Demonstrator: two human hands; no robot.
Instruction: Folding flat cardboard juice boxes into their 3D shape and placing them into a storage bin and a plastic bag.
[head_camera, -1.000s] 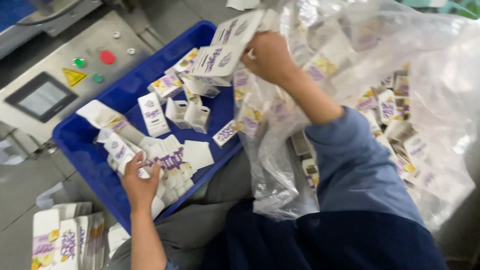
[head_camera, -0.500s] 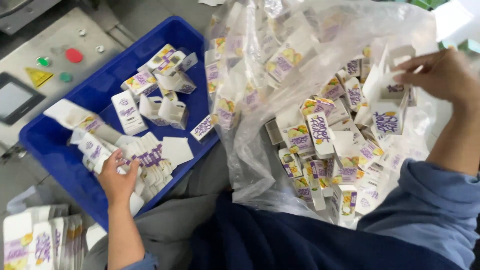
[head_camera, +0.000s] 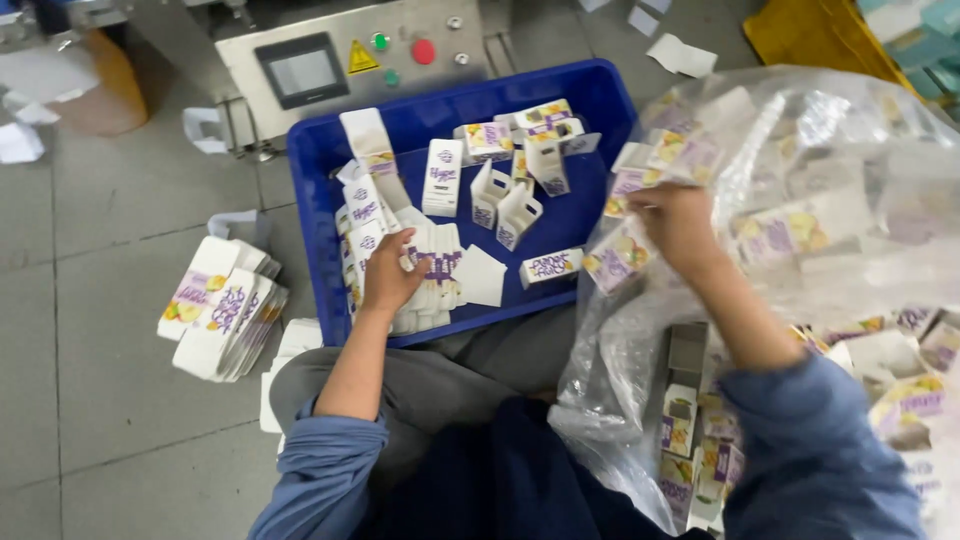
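Both hands work among small printed cartons, and going from the left, a fanned stack of flattened cartons (head_camera: 222, 308) lies on the grey floor (head_camera: 100, 400), apparently set aside to stay tidy and within reach. Next comes the left hand (head_camera: 388, 275), fingers bent and pressing down on a neat pile of flat cartons (head_camera: 432, 275) inside the blue crate (head_camera: 330, 160), seemingly to keep the pile squared against the crate's near corner. Loose opened cartons (head_camera: 505, 205) lie scattered across the crate floor beyond it, with a grey control panel (head_camera: 350, 60) behind. Further right, the right hand (head_camera: 680, 225) is closed in a loose grip on a bunch of cartons (head_camera: 668, 155) at the mouth of the big clear plastic bag (head_camera: 850, 250), which sags open beside the lap and holds many more.
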